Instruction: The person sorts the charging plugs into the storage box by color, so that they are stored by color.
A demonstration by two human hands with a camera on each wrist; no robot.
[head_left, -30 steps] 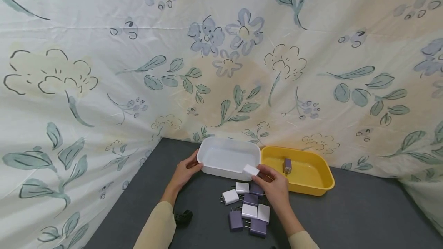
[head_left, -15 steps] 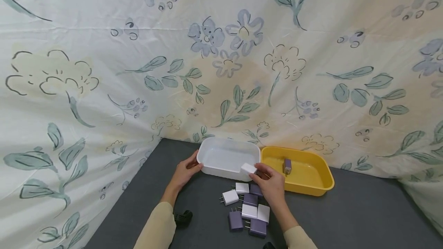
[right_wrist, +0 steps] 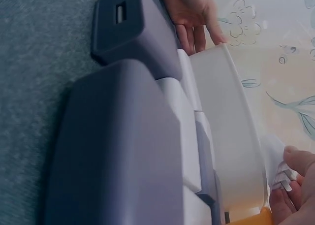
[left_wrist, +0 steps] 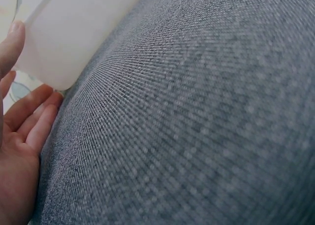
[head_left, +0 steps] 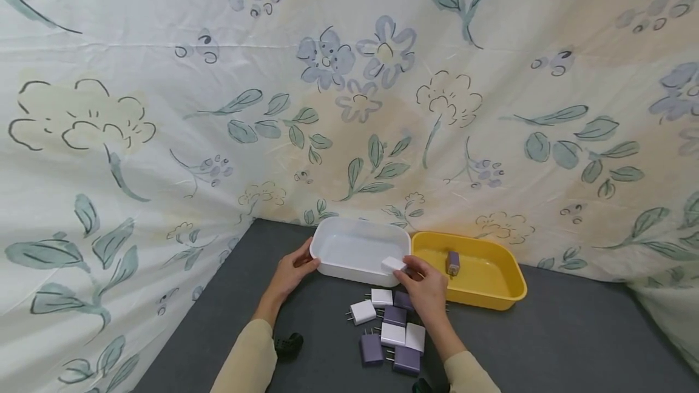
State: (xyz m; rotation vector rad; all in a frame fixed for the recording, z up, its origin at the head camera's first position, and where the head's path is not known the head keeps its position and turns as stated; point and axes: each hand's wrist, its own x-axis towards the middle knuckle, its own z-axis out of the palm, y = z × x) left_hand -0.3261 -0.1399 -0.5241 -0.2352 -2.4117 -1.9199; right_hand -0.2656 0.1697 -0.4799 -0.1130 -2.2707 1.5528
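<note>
My left hand (head_left: 289, 275) holds the left end of a white plastic bin (head_left: 344, 270), thumb at the front corner and fingers along the end wall. At the bin's front right corner, my right hand (head_left: 428, 290) pinches a white charger plug (head_left: 392, 264) between thumb and fingers, level with the rim. The metal prongs of this plug (right_wrist: 275, 151) point back toward the palm in the right wrist view. In front of the bin lies a cluster of several chargers, some white (head_left: 363, 312) and some purple (head_left: 372, 349).
A yellow bin (head_left: 491, 302) stands right beside the white one, with a purple charger (head_left: 452, 262) inside. Floral cloth (head_left: 349, 108) hangs close behind both bins. Black devices sit at both wrists, the left one (head_left: 289, 344) more visible. The table (head_left: 568, 332) is dark grey.
My right hand has shifted a little left and the white charger plug has come further over the white bin's front right corner. The left hand has stayed in place.
</note>
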